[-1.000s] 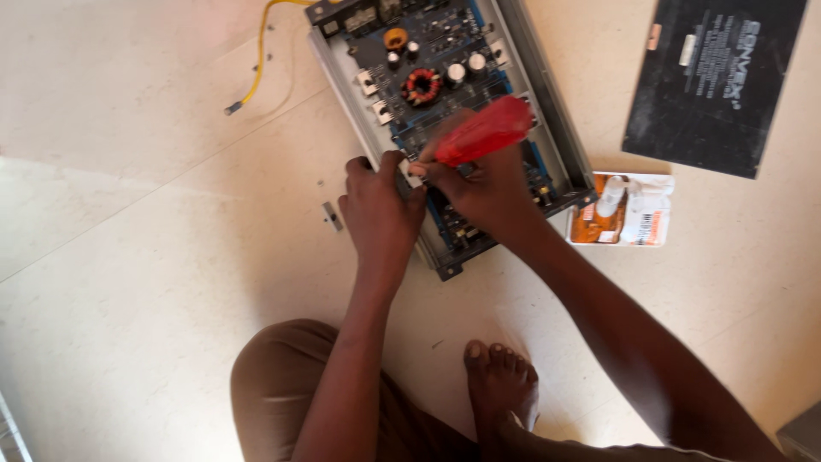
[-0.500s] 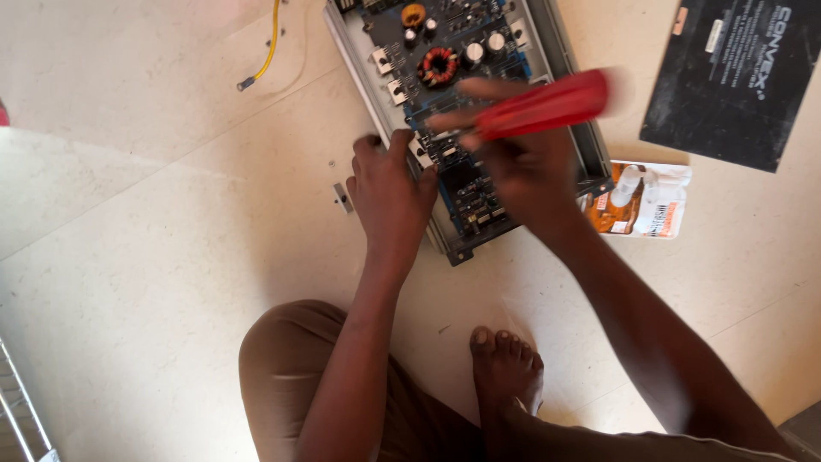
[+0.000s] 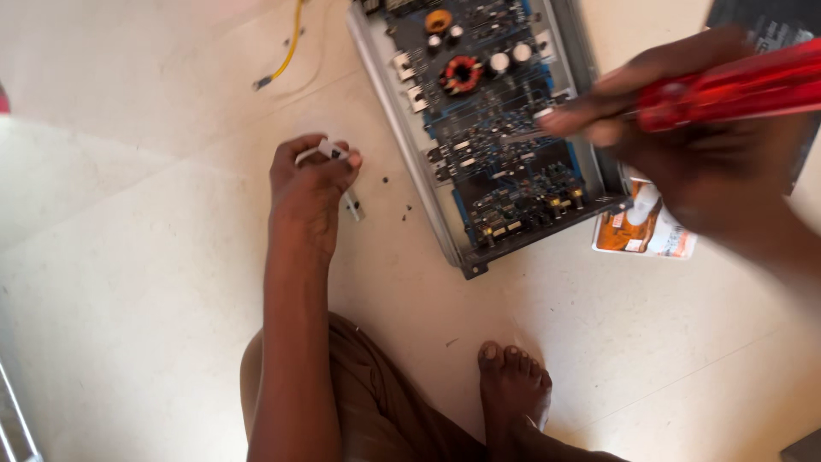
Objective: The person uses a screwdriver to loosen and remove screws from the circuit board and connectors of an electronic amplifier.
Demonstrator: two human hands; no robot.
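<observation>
Since the earlier frame the left hand (image 3: 310, 192) has come off the circuit board (image 3: 492, 128) and now sits left of it at frame centre, over the floor (image 3: 128, 282), grip clamped on a small white metal piece (image 3: 329, 152). Right hand (image 3: 684, 145), blurred at upper right, grip closed around a red-handled screwdriver (image 3: 735, 85), tip above the board. Orange-and-white packet (image 3: 646, 231) lies just right of the board's lower corner.
</observation>
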